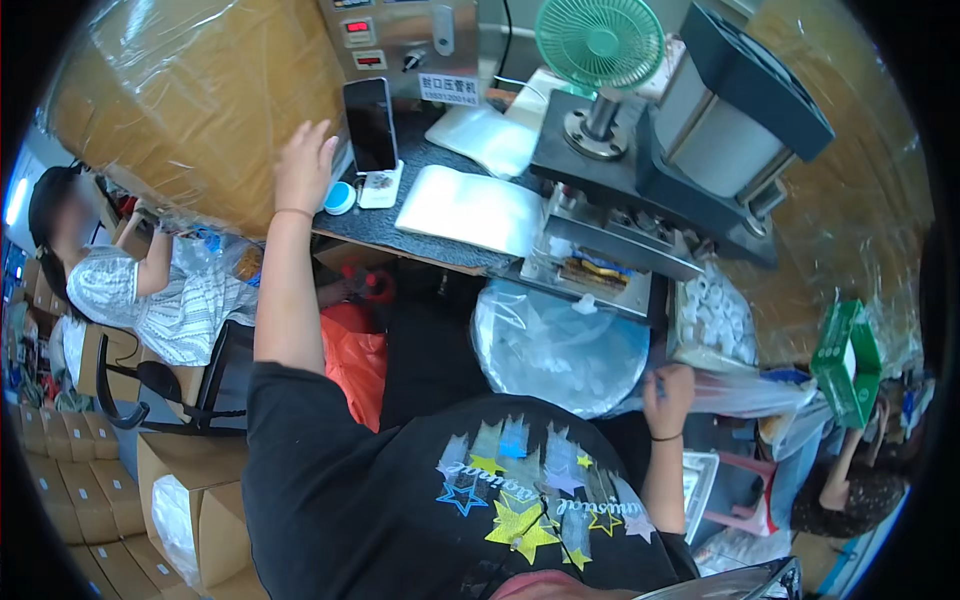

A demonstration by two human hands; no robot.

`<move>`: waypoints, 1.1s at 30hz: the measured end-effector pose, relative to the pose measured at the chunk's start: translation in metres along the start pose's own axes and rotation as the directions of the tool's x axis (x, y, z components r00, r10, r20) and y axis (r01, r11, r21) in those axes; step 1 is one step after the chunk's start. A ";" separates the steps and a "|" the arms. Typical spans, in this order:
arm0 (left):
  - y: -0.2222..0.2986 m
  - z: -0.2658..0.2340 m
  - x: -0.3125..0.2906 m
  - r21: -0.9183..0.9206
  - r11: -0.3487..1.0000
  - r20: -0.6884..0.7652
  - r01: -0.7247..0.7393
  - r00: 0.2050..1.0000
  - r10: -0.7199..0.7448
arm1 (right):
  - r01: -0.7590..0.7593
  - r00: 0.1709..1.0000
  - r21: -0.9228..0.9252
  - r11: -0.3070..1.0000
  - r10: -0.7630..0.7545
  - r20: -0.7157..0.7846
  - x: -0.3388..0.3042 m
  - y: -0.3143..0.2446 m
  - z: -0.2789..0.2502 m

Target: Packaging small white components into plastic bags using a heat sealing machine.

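At the near right edge of the bench (420,235), the right hand (668,388) is closed on the gathered mouth of a clear plastic bag (745,392), whose long axis runs out to the right from the fist, away from the body; the bag hangs below bench level, just right of a round basin lined with clear film (560,345) and just under a tray of small white parts (715,320). That hand is the only one on the bag. The left hand (303,165) is well apart, raised up and left with fingers spread and loosely together at the tips, empty, resting against or just short of a large brown bundle wrapped in clear film (200,100); I cannot tell whether it touches. Just right of it stands one dark phone (370,125) propped upright on a white stand, with one small blue-rimmed cap (340,197) beside it. Further right lie two flat clear pouches (470,208), then one grey sealing press (660,160) with one green desk fan (600,42) on top. One green carton (848,362) sits far right. Another person in a striped top (165,300) sits at the left.
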State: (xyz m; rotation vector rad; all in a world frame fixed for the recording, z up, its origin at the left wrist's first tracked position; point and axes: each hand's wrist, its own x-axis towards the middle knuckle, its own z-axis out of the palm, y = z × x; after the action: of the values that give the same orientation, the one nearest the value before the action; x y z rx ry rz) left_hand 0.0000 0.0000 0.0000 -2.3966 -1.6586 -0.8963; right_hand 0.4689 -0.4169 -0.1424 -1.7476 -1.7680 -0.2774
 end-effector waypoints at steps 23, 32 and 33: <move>0.126 0.222 -0.284 -0.347 0.880 0.572 0.325 0.817 -0.076 | -0.699 0.675 0.097 0.709 0.698 -0.238 -0.097 0.078 0.093; 0.131 0.210 -0.285 -0.313 0.715 0.750 0.625 0.624 -0.218 | -0.003 0.759 -0.121 0.993 0.081 0.647 -0.014 -0.033 0.166; 0.131 0.211 -0.283 -0.335 0.872 0.601 0.358 0.794 -0.095 | -0.216 0.405 -0.189 0.958 0.264 0.875 -0.019 -0.025 0.190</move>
State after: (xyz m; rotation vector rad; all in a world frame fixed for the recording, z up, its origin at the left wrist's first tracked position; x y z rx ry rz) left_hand 0.1352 -0.2040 -0.2860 -3.0401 -2.2013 -0.6596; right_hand 0.3901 -0.3287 -0.2941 -2.3819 -2.1013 0.9693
